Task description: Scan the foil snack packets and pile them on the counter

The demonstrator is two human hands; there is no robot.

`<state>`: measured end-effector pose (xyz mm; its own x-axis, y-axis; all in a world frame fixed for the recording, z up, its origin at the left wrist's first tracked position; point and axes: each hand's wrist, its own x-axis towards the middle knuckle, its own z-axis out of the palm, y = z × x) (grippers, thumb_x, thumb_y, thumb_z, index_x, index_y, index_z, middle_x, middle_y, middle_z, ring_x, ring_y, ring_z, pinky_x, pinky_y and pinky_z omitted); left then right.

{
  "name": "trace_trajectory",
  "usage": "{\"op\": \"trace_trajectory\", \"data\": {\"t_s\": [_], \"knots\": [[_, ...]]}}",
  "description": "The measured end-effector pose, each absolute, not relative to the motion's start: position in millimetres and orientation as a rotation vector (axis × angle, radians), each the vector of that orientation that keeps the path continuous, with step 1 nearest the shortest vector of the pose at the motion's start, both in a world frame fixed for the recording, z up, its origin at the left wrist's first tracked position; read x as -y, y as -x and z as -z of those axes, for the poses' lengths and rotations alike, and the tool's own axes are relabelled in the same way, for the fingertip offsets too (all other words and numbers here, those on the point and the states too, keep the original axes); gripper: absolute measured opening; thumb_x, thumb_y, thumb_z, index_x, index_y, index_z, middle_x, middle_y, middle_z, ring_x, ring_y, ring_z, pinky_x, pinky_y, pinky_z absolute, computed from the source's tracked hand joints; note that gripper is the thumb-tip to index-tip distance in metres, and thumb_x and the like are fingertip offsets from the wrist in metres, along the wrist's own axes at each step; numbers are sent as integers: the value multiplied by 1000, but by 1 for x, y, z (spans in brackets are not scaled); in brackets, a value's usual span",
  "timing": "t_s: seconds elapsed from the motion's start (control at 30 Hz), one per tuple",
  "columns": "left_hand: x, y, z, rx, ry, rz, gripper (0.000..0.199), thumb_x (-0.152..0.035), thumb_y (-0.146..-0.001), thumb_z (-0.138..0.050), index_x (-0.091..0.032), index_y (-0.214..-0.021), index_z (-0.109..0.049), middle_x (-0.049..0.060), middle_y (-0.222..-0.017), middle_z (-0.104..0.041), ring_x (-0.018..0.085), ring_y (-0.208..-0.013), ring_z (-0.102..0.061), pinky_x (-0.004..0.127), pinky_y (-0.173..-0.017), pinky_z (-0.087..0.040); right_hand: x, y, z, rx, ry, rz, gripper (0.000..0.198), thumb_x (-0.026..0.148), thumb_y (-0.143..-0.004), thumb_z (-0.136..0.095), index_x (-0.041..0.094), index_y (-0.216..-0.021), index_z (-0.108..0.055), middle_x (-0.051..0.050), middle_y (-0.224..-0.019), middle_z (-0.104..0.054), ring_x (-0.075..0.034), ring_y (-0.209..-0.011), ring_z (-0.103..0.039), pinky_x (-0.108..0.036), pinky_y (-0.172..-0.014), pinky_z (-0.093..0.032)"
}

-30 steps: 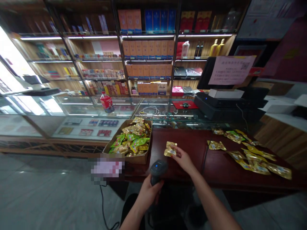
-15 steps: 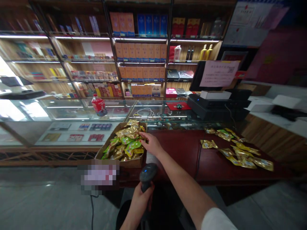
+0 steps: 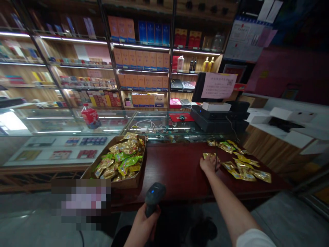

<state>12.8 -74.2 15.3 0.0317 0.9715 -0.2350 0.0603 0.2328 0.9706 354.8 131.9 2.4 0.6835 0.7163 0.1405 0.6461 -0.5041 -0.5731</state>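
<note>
My left hand [image 3: 147, 219] is wrapped round the handle of a dark barcode scanner [image 3: 155, 192], held upright in front of the table edge with a blue light on its head. Over on the right part of the dark red table, my right hand [image 3: 209, 164] has its fingers curled down on a gold foil packet [image 3: 208, 155]; the fingers partly hide it. More gold and yellow packets [image 3: 243, 166] lie spread just to the right of that hand. At the table's left end, a cardboard box [image 3: 140, 173] holds a heap of gold and green packets [image 3: 123, 152].
Behind the table runs a glass counter [image 3: 113, 118] with a red-labelled bottle [image 3: 90, 116] and a mouse on a red mat [image 3: 174, 117]. A monitor [image 3: 197, 87] bearing a paper notice stands at the back right. A thin black cable passes beside my right hand.
My right hand has moved from the box's right side across to the packet on the right. The scanner stays in my left hand. The view has turned somewhat to the right.
</note>
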Motion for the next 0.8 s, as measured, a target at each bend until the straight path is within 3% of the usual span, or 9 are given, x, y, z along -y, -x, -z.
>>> {"op": "trace_trajectory", "data": {"t_s": [0.1,0.27,0.33,0.43,0.5,0.57,0.67,0.8], "knots": [[71,-13,-12,-1347,-1093,-970,43,-59,-70,-67,-19,-81,-56,-10,-37,-43,9,-26,-33,20,-31,-21,-129,-361,3,1226,2217,-120,46,32,-94,-68,21,-137,-56,-10,-158,-41,-35,-145,-36,-65,-118,-28],[72,-14,-20,-1362,-1075,-955,42,-58,-71,-69,-20,-79,-54,-9,-36,-44,8,-26,-34,20,-32,-22,-113,-319,22,1650,1877,-165,20,26,-94,-67,21,-114,-69,-6,-139,-61,-26,-129,-55,-51,-111,-42],[74,-14,-24,-1346,-1075,-935,40,-56,-71,-69,-20,-79,-54,-9,-38,-45,8,-27,-35,19,-32,-22,-105,-296,31,1694,1776,-176,32,20,-89,-69,22,-122,-68,-7,-134,-63,-25,-125,-57,-46,-110,-44],[77,-11,-26,-1325,-1076,-928,40,-55,-72,-69,-20,-83,-54,-10,-39,-46,8,-27,-36,19,-31,-23,-97,-269,42,1613,1726,-152,54,19,-84,-69,21,-137,-61,-16,-141,-56,-34,-134,-49,-51,-111,-41],[79,-7,-24,-1336,-1067,-938,42,-57,-71,-68,-19,-85,-55,-10,-39,-44,9,-26,-35,19,-30,-22,-93,-260,46,1562,1700,-142,54,20,-84,-66,25,-137,-63,-18,-143,-53,-42,-140,-41,-61,-112,-35],[80,-4,-21,-1342,-1067,-954,45,-59,-70,-69,-19,-86,-55,-10,-38,-44,9,-26,-35,19,-30,-21,-92,-257,48,1547,1650,-154,48,20,-84,-65,29,-131,-68,-15,-135,-59,-43,-138,-43,-67,-111,-32],[82,-3,-20,-1334,-1080,-971,45,-59,-70,-70,-19,-85,-55,-10,-38,-44,9,-26,-35,20,-30,-21,-91,-262,48,1550,1532,-206,33,26,-88,-63,28,-119,-74,-11,-121,-67,-34,-121,-60,-59,-107,-42],[84,-11,-32,-1313,-1102,-934,37,-51,-72,-70,-20,-84,-55,-10,-41,-44,9,-28,-36,20,-30,-24,-90,-269,47,1554,1344,-270,27,31,-97,-55,22,-113,-75,-9,-124,-67,-23,-112,-65,-45,-97,-53]]}}
